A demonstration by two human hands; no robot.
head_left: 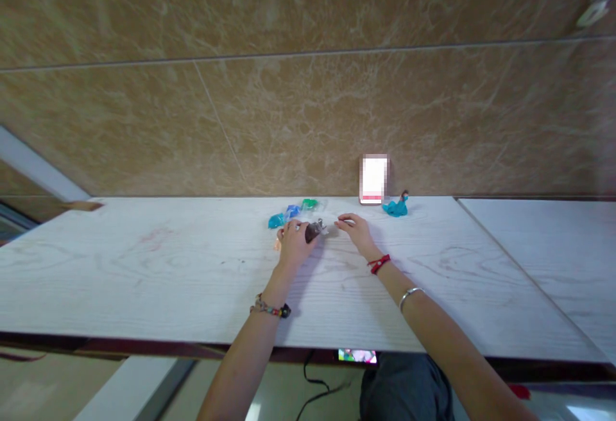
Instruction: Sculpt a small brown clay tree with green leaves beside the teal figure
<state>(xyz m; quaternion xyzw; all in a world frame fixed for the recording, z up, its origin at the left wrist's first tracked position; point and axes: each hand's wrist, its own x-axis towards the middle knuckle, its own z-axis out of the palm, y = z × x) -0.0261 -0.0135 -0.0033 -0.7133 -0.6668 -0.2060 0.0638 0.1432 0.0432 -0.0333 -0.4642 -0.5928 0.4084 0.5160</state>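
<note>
My left hand point(293, 244) is closed around a dark brown lump point(312, 233), perhaps modelling clay, with crinkled clear wrapping point(321, 224) at its right end. Just right of that, my right hand point(357, 231) has thumb and forefinger pinched together. Whatever may be between those fingertips is too small to make out. Beyond my left hand lie a teal packet point(276, 221), a blue packet point(292, 211) and a green packet point(308, 204) in clear plastic. A peach-coloured piece point(278, 244) shows partly beside the left hand.
A small teal figure with a dark top point(396, 207) stands right of a lit phone-like screen point(374, 180) leaning at the wall point(308, 119). The white wood-grain table point(192, 280) has a seam at right. Another lit screen point(357, 356) and a black cable point(315, 381) are below its front edge.
</note>
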